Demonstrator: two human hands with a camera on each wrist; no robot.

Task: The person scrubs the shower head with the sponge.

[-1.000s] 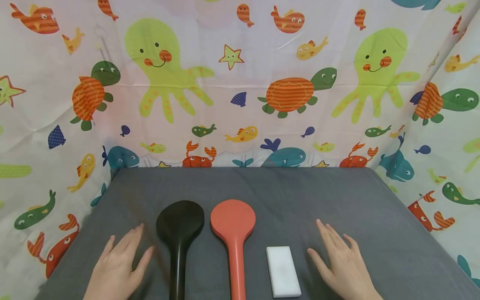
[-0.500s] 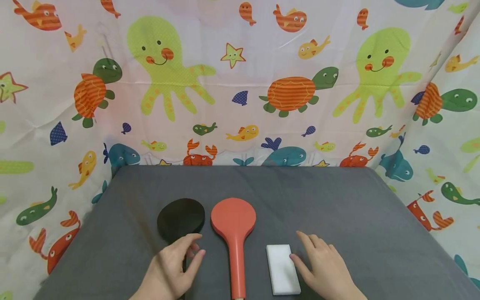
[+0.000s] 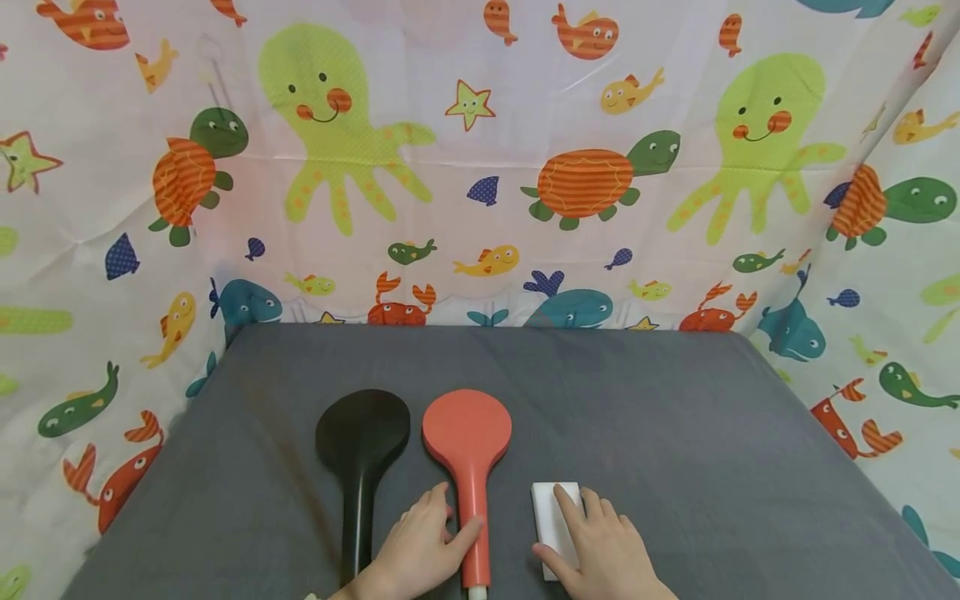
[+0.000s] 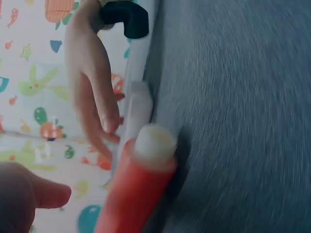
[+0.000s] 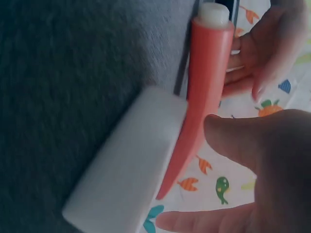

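Note:
In the head view my left hand [image 3: 420, 542] hovers at the handle of a red round-headed paddle [image 3: 467, 429], its thumb reaching over the handle. In the left wrist view a gap shows between the thumb [image 4: 48, 194] and the red handle [image 4: 138, 189], which ends in a whitish tip. A black round-headed paddle [image 3: 363, 433] lies left of the red one. My right hand [image 3: 603, 546] is over a white rectangular block [image 3: 551, 529], fingers extended and thumb out to the left. The right wrist view shows the thumb and fingers apart from the block [image 5: 126, 160].
Everything lies on a grey cloth-covered table [image 3: 637, 400]. Behind it and at both sides hangs a white curtain [image 3: 420, 58] printed with sea animals.
My left hand has moved right, from left of the black paddle, across its handle, to the red handle. My right hand has moved left, from beside the white block to above it.

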